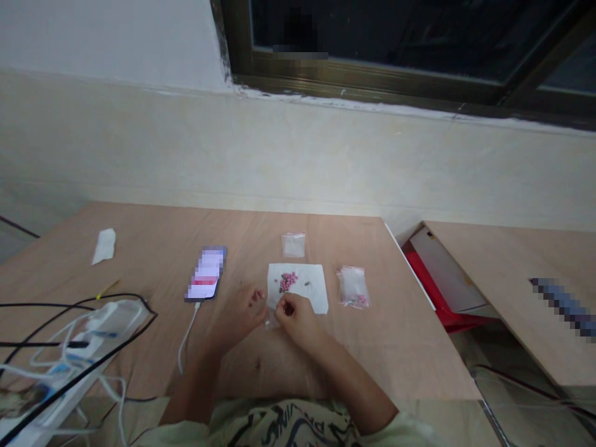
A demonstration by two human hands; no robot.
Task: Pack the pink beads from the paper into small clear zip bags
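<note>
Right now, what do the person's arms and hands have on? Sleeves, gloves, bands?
The left hand and right hand are bare: no gloves, no watch or band. Short, pale sleeves belong to a shirt with a dark print.

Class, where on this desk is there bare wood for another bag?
Bare wood lies between phone and white scrap, and right of the larger plastic bag. Crowded: the power strip with its cables, and the paper sheet by the left hand and right hand.
</note>
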